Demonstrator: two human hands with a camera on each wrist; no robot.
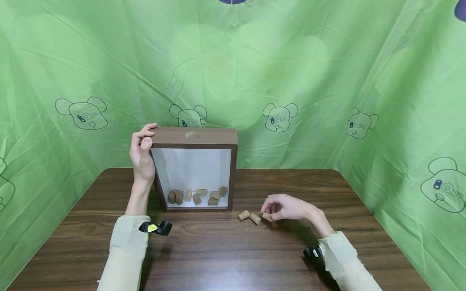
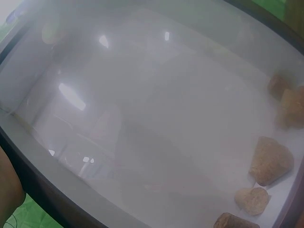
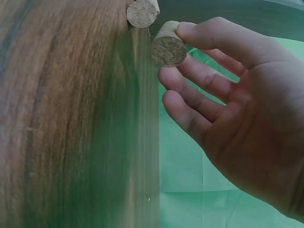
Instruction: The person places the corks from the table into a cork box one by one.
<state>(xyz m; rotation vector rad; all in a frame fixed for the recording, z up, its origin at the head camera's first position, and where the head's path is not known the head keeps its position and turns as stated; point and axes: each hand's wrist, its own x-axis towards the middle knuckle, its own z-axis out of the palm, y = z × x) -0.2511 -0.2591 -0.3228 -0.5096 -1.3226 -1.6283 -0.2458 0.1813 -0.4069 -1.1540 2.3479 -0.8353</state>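
A brown wooden frame box [image 1: 214, 138] with a clear front and a round hole in its top stands upright on the table. My left hand [image 1: 142, 157] grips its upper left corner, thumb at the front edge. Several corks [image 1: 197, 199] lie inside along the bottom; some show through the clear front in the left wrist view. To the right of the box, my right hand [image 1: 289, 207] pinches a cork [image 3: 169, 46] between thumb and fingers, low over the table. Two loose corks, one nearer the box [image 1: 244, 215] and one nearer my hand [image 1: 255, 218], lie on the wood.
The dark wood-grain table [image 1: 225, 250] reaches back to a green curtain [image 1: 313, 72] printed with bear heads, which also hangs at both sides. Black wrist cameras are strapped over the left sleeve [image 1: 125, 246] and the right sleeve [image 1: 346, 258].
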